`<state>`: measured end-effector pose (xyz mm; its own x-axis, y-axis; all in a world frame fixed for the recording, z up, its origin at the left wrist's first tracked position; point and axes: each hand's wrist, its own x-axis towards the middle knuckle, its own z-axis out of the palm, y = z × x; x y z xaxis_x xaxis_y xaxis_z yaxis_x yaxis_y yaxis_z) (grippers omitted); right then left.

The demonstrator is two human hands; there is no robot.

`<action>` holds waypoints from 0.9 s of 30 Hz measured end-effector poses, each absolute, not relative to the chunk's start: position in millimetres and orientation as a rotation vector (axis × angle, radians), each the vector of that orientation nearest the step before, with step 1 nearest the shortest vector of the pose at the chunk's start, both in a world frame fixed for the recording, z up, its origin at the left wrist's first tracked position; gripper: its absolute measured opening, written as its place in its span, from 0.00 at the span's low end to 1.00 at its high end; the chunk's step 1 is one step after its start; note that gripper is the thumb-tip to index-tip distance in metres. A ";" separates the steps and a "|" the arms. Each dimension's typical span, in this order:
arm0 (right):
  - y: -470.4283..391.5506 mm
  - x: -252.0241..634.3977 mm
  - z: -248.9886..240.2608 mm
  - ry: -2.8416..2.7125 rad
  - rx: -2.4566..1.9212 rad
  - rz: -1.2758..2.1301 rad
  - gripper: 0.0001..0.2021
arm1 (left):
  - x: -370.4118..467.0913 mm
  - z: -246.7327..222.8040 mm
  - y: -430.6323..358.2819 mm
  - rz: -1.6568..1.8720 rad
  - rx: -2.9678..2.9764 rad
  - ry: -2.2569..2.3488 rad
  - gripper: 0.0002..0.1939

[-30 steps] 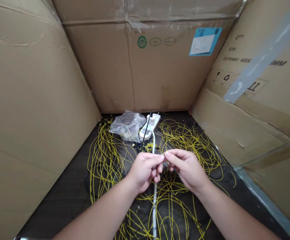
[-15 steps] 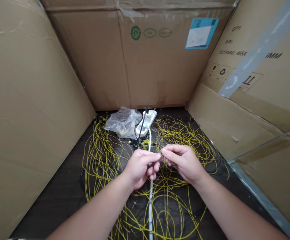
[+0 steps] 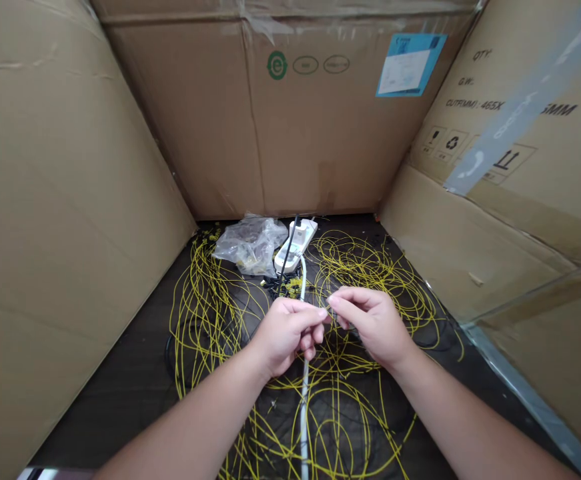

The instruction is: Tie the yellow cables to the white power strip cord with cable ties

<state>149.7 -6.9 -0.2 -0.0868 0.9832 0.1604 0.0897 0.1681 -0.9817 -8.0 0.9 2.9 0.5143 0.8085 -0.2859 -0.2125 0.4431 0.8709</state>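
My left hand (image 3: 293,333) and my right hand (image 3: 367,323) meet fingertip to fingertip over the middle of the dark table. Each is closed in a pinch of thumb and forefinger. Whatever lies between the fingertips is too small to make out. Below and around them spread loose loops of thin yellow cable (image 3: 340,393), mixed with some black strands. A small heap of yellow and black connectors (image 3: 293,288) lies just beyond my left hand. A thick white cord (image 3: 304,413) runs under my hands toward the front.
A white power strip (image 3: 295,247) with a black cable (image 3: 286,257) stands at the back, beside a crumpled clear plastic bag (image 3: 251,243). Cardboard walls rise on the left (image 3: 70,200), at the back (image 3: 315,133) and on the right (image 3: 495,220). Bundled yellow cables (image 3: 205,300) lie left.
The view has shifted slightly, so the surroundings sit a little further right. My hands keep nearly the same pinched pose, with the fingertips still close together.
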 end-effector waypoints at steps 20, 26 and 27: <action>-6.2 148.4 -7.0 -1.483 -1.168 1.104 0.09 | -6.1 3.7 0.8 0.809 0.929 0.841 0.10; -4.7 153.8 -8.4 -1.457 -1.177 1.050 0.11 | -5.2 3.0 1.1 0.836 0.916 0.847 0.08; -3.1 155.8 -7.2 -1.407 -1.187 1.046 0.12 | -5.3 3.5 0.8 0.835 0.921 0.838 0.08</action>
